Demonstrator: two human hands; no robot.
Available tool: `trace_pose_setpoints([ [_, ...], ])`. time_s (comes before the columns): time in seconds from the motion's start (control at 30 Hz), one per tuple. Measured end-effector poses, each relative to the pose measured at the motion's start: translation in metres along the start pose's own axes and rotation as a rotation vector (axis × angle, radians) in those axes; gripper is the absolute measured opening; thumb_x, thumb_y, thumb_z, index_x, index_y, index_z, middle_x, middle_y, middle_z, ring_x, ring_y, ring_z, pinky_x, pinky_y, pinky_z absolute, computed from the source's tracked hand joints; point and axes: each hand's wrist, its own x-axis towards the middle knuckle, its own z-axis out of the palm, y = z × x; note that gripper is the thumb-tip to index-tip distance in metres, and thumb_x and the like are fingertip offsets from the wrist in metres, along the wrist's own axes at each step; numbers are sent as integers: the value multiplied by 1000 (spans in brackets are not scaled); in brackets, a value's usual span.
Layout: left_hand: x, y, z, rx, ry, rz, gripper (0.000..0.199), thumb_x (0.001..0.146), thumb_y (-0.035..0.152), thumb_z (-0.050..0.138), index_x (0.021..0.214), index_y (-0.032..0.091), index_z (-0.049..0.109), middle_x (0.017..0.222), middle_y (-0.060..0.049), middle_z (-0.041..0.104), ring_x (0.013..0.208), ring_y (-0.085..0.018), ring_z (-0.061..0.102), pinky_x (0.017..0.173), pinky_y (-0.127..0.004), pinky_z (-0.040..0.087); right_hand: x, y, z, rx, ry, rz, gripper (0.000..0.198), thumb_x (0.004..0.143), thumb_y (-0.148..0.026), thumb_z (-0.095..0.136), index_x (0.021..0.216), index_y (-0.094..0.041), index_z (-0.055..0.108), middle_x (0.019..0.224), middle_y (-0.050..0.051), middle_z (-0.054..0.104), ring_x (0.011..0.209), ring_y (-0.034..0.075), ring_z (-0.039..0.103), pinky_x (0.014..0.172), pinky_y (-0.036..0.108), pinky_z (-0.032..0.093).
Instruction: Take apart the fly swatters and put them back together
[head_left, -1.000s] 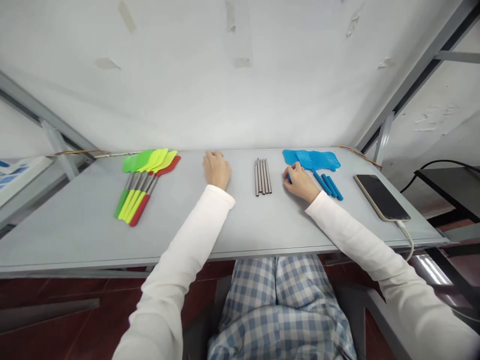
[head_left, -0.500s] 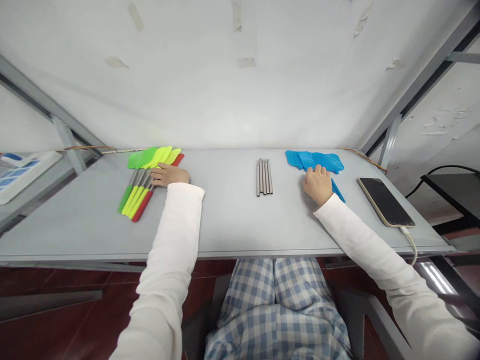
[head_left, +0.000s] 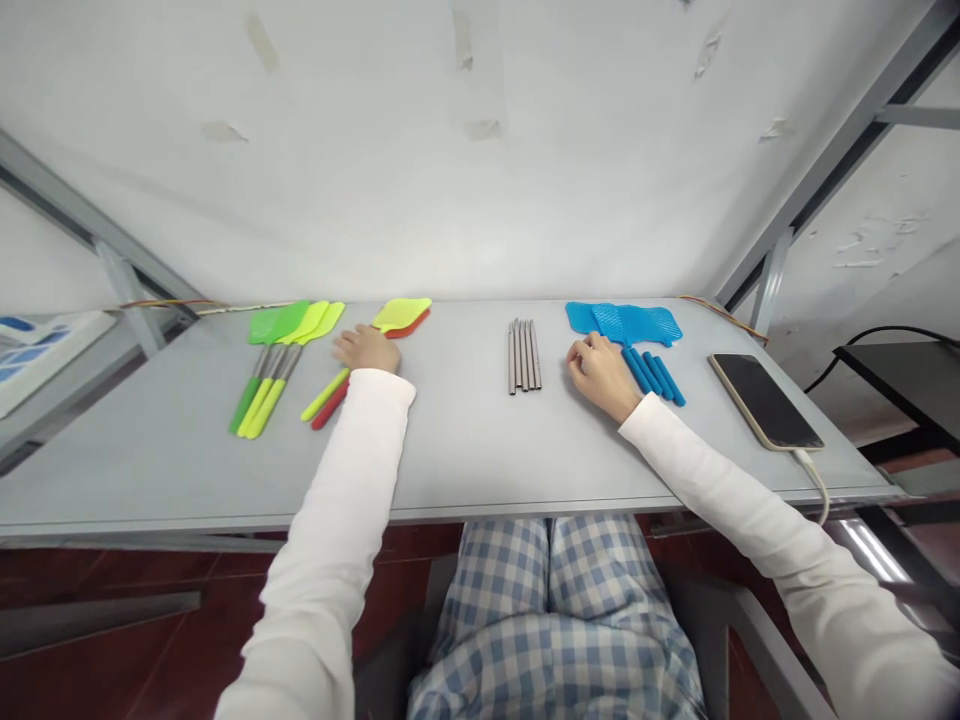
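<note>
My left hand (head_left: 367, 350) is closed over the shafts of a yellow fly swatter (head_left: 403, 313) and a red one (head_left: 414, 327) lying partly beneath it; their handles stick out below my palm. To its left lie a green swatter (head_left: 274, 323) and two yellow ones (head_left: 324, 320), fanned together. My right hand (head_left: 602, 375) is low over the table, fingers loosely bent and apart, with nothing visible in them. Just right of it are several blue handles (head_left: 654, 375), and behind it blue mesh swatter heads (head_left: 626, 322). Several metal rods (head_left: 524, 357) lie side by side between my hands.
A phone (head_left: 765, 400) with a white cable lies at the right of the grey table (head_left: 450, 450). A white wall (head_left: 375, 200) stands behind the table, and metal frame bars rise at both sides. A white and blue object (head_left: 45, 355) sits at the far left.
My left hand has moved right, separating a yellow and a red swatter from the fanned group. My right hand has shifted left, uncovering the blue handles.
</note>
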Motion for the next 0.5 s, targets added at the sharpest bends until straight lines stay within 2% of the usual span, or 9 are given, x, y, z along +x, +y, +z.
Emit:
trace_pose_setpoints([
  [0.07, -7, 17, 9, 51, 8, 3, 42, 84, 16, 43, 122, -1, 48, 130, -36, 45, 126, -43, 43, 97, -59, 35, 0, -3, 0, 54, 5, -24, 23, 86, -15, 40, 86, -16, 63, 93, 11, 57, 89, 23, 52, 80, 35, 36],
  [0.2, -27, 44, 22, 56, -71, 286, 32, 87, 20, 42, 114, 7, 54, 123, -27, 51, 115, -37, 52, 96, -49, 39, 0, -2, 2, 165, 28, -44, 22, 85, -15, 42, 83, -17, 63, 90, 9, 56, 90, 22, 54, 80, 34, 37],
  [0.27, -34, 50, 25, 58, -85, 352, 29, 89, 22, 42, 111, 11, 55, 121, -25, 50, 112, -36, 53, 94, -48, 41, 1, 0, 4, 204, 28, -42, 21, 84, -15, 43, 81, -18, 63, 88, 8, 56, 88, 21, 54, 79, 33, 38],
  [0.37, -34, 50, 24, 37, -99, 354, 26, 89, 25, 44, 109, 14, 56, 119, -22, 51, 111, -35, 54, 91, -45, 44, 1, 4, 8, 240, 18, -36, 21, 83, -15, 44, 80, -18, 64, 86, 7, 56, 86, 19, 54, 79, 32, 39],
  [0.5, -23, 39, 21, -38, -110, 290, 20, 87, 28, 49, 103, 19, 57, 117, -17, 52, 109, -33, 55, 90, -44, 45, 2, 8, 13, 246, 3, -34, 21, 82, -15, 44, 80, -18, 65, 85, 6, 56, 82, 18, 54, 78, 31, 41],
])
